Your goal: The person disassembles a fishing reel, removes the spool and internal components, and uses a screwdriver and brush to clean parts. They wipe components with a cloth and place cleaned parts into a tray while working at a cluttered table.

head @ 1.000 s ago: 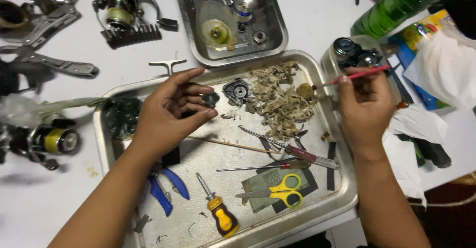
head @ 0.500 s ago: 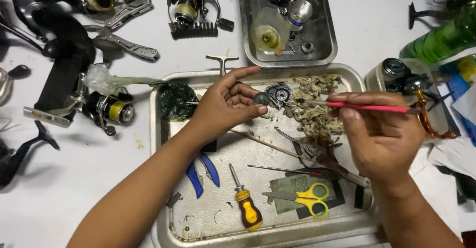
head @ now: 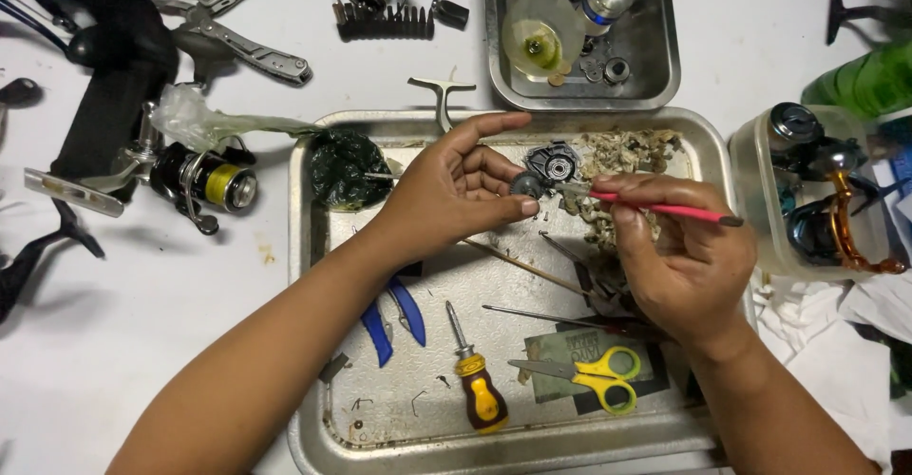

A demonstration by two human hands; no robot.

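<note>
Red-handled brush (head: pixel 655 207) sits pinched in your right hand (head: pixel 679 266), its tip at the small dark reel part (head: pixel 525 186) that your left hand (head: pixel 456 190) grips between thumb and fingertips, above the steel tray (head: pixel 313 247), near the yellow-handled scissors (head: pixel 598 372).

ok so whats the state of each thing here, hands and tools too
left hand: pinching a small dark round part
right hand: gripping a red-handled brush, tip at the part
yellow scissors: closed, flat in large tray
screwdriver: lying loose in tray
blue pliers: partly under the left forearm
</note>
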